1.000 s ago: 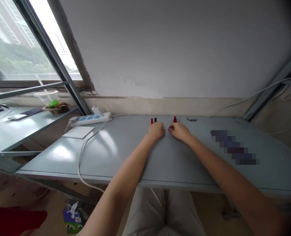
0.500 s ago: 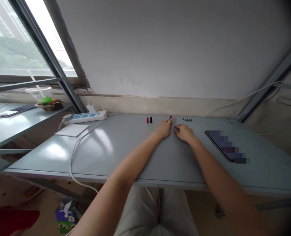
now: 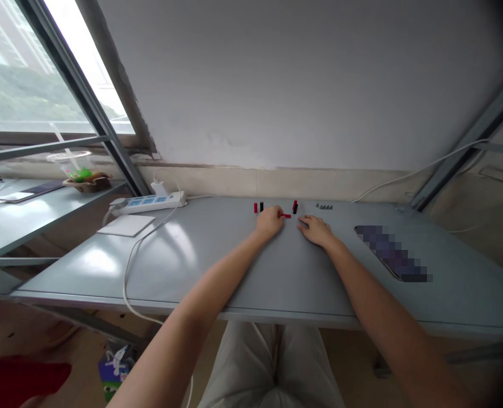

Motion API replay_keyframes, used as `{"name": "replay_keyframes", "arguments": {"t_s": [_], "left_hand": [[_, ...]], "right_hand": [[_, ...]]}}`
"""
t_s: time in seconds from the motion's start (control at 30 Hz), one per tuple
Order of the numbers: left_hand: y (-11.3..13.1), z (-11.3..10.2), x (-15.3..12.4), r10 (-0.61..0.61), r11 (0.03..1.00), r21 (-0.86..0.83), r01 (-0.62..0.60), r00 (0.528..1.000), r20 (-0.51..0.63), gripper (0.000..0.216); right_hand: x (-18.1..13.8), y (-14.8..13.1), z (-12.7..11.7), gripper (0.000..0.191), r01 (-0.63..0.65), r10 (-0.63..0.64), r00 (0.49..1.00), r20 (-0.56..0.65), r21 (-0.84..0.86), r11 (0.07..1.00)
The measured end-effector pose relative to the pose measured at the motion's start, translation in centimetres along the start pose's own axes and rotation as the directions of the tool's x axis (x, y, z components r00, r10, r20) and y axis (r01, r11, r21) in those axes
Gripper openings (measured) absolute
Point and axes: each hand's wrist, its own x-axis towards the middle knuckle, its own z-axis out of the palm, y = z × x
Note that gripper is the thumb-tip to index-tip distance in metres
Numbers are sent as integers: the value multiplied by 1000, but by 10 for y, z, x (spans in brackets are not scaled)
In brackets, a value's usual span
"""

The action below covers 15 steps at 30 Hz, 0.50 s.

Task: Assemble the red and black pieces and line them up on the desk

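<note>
My left hand (image 3: 271, 221) is closed, its fingertips pinching one end of a small red cylinder (image 3: 286, 215) that lies sideways above the table. Just behind it stand another red cylinder (image 3: 255, 208) and a black one (image 3: 261, 207), the latter partly hidden by the hand. Between my hands, farther back, a red piece (image 3: 295, 203) and a black piece (image 3: 294, 209) sit against each other, with something clear beside them. My right hand (image 3: 316, 229) rests on the table with thumb and index finger together at a small greyish thing, too small to name.
Several small dark metal pieces (image 3: 325, 207) lie in a row at the back. To the right lies a phone (image 3: 389, 252) with a blurred screen. A power strip (image 3: 156, 203), a white flat square (image 3: 126, 225) and a loose white cable (image 3: 126, 272) occupy the left side.
My left hand has moved left, away from the red and black pieces in the middle, and now shows a red cylinder in its fingers. My right hand has barely shifted.
</note>
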Motion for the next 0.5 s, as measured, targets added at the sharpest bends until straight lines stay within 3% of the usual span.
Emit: {"name": "replay_keyframes", "arguments": {"t_s": [0.13,0.23,0.5], "left_hand": [[-12,-1,-7,-134,962,-244,121,990,-39,6],[-17,-1,-12,-186,936,-315,161,981,-50,7],[-21,4,-13,-121,944,-317,96,991,-58,7]], "right_hand": [[0,-5,2,50,-36,37,999,13,-15,999],[-1,-8,3,50,-66,66,998,8,-24,998],[-6,-11,2,45,-27,28,999,-47,21,999]]}}
